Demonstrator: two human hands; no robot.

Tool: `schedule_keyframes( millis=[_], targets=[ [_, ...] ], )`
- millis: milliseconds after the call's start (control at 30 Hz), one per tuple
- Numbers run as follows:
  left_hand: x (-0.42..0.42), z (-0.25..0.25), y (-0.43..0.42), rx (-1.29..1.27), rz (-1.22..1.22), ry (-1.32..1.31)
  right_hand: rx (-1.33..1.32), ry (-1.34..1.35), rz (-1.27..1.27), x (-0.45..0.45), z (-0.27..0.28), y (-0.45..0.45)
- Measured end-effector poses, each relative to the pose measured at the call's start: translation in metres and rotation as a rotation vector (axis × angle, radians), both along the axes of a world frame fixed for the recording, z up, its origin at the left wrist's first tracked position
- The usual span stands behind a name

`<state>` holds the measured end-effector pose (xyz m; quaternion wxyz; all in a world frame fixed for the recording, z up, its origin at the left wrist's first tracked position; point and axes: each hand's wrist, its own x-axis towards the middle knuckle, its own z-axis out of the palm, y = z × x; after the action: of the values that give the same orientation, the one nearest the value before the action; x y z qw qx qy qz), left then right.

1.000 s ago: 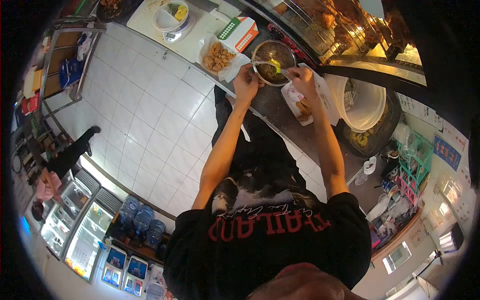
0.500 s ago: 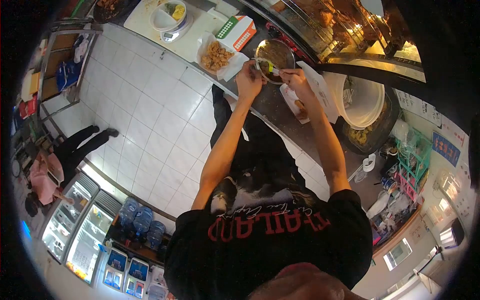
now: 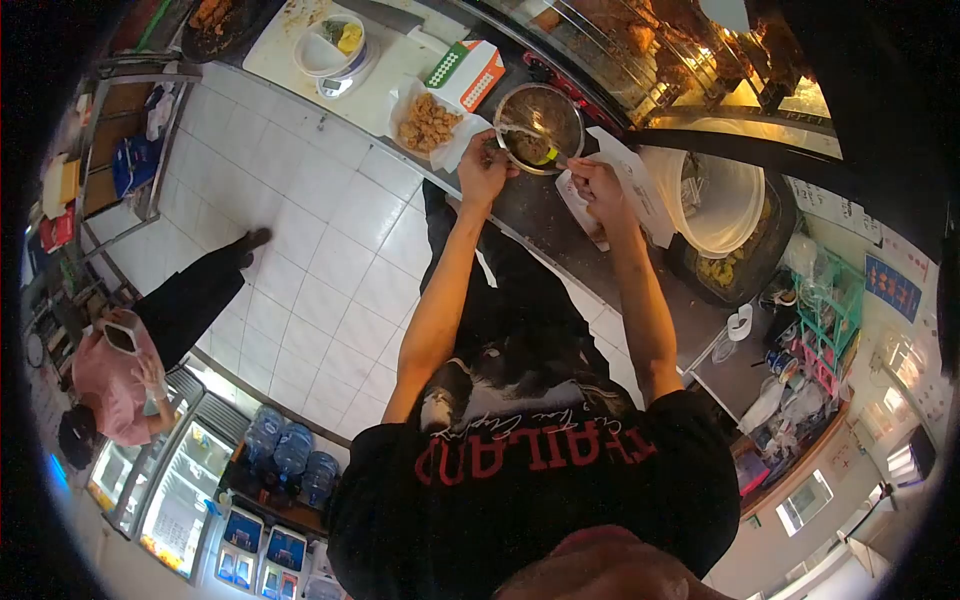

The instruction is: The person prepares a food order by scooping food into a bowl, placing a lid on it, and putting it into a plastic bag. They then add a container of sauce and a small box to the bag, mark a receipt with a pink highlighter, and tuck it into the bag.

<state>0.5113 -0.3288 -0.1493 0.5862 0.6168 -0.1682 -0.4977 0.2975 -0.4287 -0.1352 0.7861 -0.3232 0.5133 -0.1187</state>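
A round metal bowl (image 3: 565, 110) with brown contents stands on the dark counter. My left hand (image 3: 485, 172) is closed at its near left rim. My right hand (image 3: 600, 187) grips a utensil with a yellow-green part (image 3: 551, 155), whose far end is inside the bowl; its exact kind is unclear. Left of the bowl, a paper-lined tray of fried pieces (image 3: 428, 125) sits close to my left hand. Under and beside my right hand lies an open white paper box (image 3: 640, 195). Behind the tray is a green, white and orange box (image 3: 466, 76).
A white cutting board (image 3: 385, 85) carries a digital scale with a divided tub (image 3: 330, 50) and a knife (image 3: 385, 14). A lit glass roaster cabinet (image 3: 700, 70) borders the far side. A large clear tub (image 3: 725, 205) stands at right. Another person (image 3: 115, 370) is at left.
The utensil's yellow-green part has shifted toward the bowl's near right rim, and my right hand has lowered slightly. My left hand stays at the rim. The other person has turned and stepped.
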Motion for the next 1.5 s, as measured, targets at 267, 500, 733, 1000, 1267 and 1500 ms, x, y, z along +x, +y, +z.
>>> schedule_keyframes(
  millis=[267,500,733,1000,1267,1500],
  targets=[
    [-0.002,-0.018,0.004,0.023,-0.016,-0.017,-0.535,0.407,0.125,0.008,-0.007,0.017],
    [-0.001,-0.003,0.007,-0.031,-0.016,0.012,-1.114,0.527,0.467,0.026,-0.003,0.015],
    [-0.007,-0.008,0.009,-0.015,-0.013,0.003,-0.485,0.21,0.125,0.039,0.0,0.011],
    [-0.006,-0.005,0.008,0.001,0.05,0.058,-0.023,-0.092,0.091,0.009,-0.002,0.001],
    [-0.007,-0.007,0.008,-0.023,0.083,0.134,-0.097,0.098,-0.007,-0.011,0.007,0.019],
    [-0.008,-0.029,0.017,-0.046,0.051,0.119,-0.153,0.096,0.03,-0.025,0.035,0.023]
  ],
)
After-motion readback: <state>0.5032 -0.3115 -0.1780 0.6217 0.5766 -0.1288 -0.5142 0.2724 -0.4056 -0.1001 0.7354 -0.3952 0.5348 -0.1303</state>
